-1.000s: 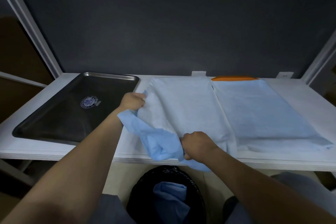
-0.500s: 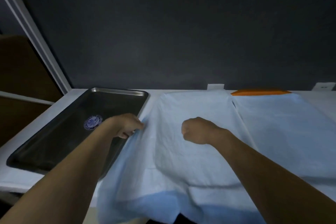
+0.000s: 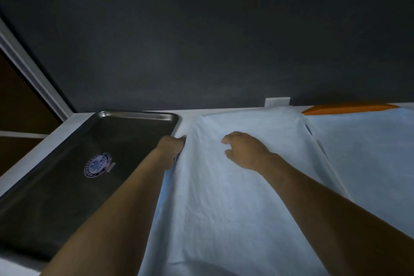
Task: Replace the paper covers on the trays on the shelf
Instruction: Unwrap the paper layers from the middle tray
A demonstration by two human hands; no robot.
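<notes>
Three spots on the white shelf matter to us. On the left is a bare stainless-steel tray with a round blue-and-white sticker on its floor. In the middle is a pale blue paper sheet, draped over a raised oblong that we take for a second tray (the tray itself is hidden). On the right is another pale blue cover with a flat orange thing showing behind it.

We judge the step in hand to be fitting the middle sheet, which lies over the shape in soft folds, its near end running out of view. The steel tray just beside it has no cover yet, so the job looks partly done.

Our left hand sits at the sheet's left edge, in the gap between the steel tray and the covered shape. Its fingers are curled tight and appear to pinch that edge, though the tips are half hidden. Our right hand rests palm-down on the sheet near its far end, fingers loosely bent, touching the paper but gripping nothing.

Next, we think, the edge wants tucking down along the side and the top smoothing flat, with a light pull, since thin paper tears.
</notes>
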